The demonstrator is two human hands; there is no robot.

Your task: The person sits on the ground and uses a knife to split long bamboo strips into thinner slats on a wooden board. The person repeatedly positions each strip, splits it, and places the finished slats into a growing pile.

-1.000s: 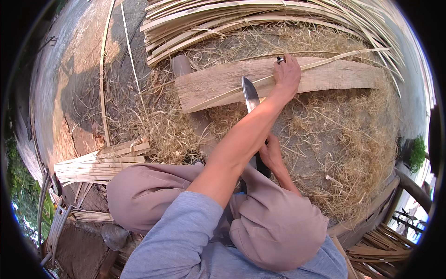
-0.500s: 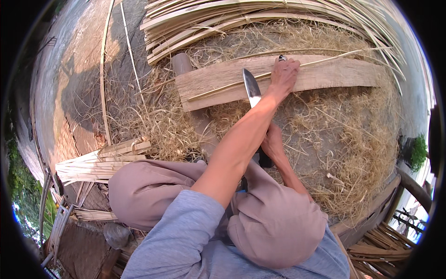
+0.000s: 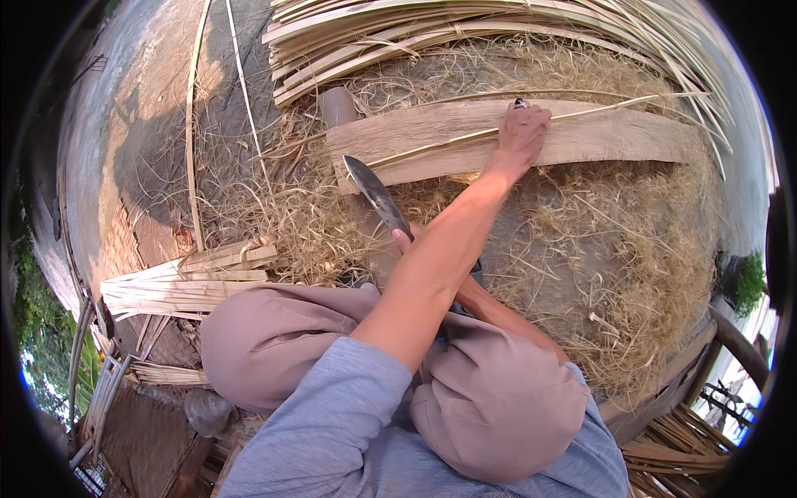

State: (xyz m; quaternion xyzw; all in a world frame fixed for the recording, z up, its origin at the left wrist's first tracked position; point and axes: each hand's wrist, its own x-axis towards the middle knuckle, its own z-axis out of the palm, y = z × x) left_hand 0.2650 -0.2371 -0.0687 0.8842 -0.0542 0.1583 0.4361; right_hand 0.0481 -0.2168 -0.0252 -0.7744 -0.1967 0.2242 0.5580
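Gripping with the fingers of the left hand, between one and two o'clock from mid-view: a pale split strip, laid lengthwise over a broad wooden board, from about eleven o'clock, near the board's end, out to two o'clock. Holding with the fingers of the right hand, close to mid-view: a knife, slanted toward eleven o'clock, tip near the strip's end. Touching the strip or just above it: impossible to tell. Tucked partly out of sight, too, beneath the crossing left forearm.

Likely trouble, by judgement: a nick to that forearm, from swinging the knife up between crossed arms. Also possible: a thin or snapped strip, from pressing the edge in too steeply; a twisting strip, from pinning it at one spot, well apart from the blade; a snag near two o'clock, from lying so close to stray ends of the strip bundle; a rocking board, from seemingly resting across a rounded log at eleven o'clock.
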